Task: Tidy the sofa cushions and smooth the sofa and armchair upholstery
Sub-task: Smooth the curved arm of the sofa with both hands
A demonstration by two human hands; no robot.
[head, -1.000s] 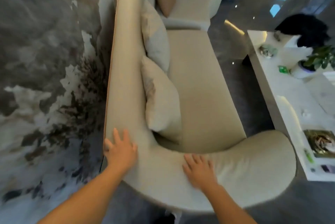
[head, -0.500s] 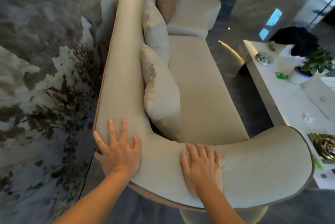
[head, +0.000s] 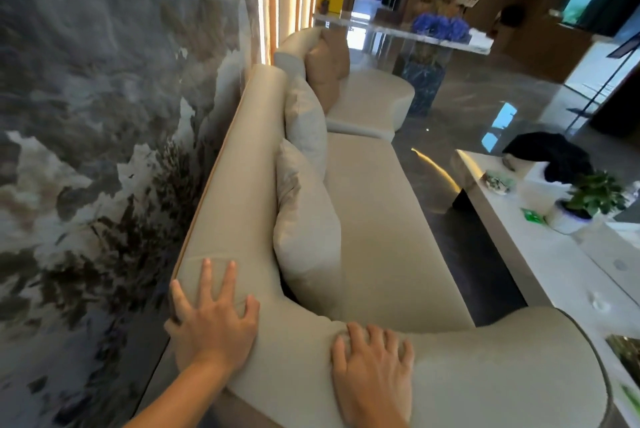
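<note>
progress: early-ish | both grips flat, fingers spread, grasping nothing: left hand (head: 215, 318) and right hand (head: 374, 370) on the sofa (head: 242, 185) corner | cushions (head: 306, 230) just beyond our grip look propped; seat, armchair (head: 374, 98) left, we reckon

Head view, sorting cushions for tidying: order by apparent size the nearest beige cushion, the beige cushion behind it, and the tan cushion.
1. Nearest beige cushion, largest.
2. Second beige cushion.
3. Tan cushion, smallest; it is farthest from the camera, so true sizes may match.
</note>
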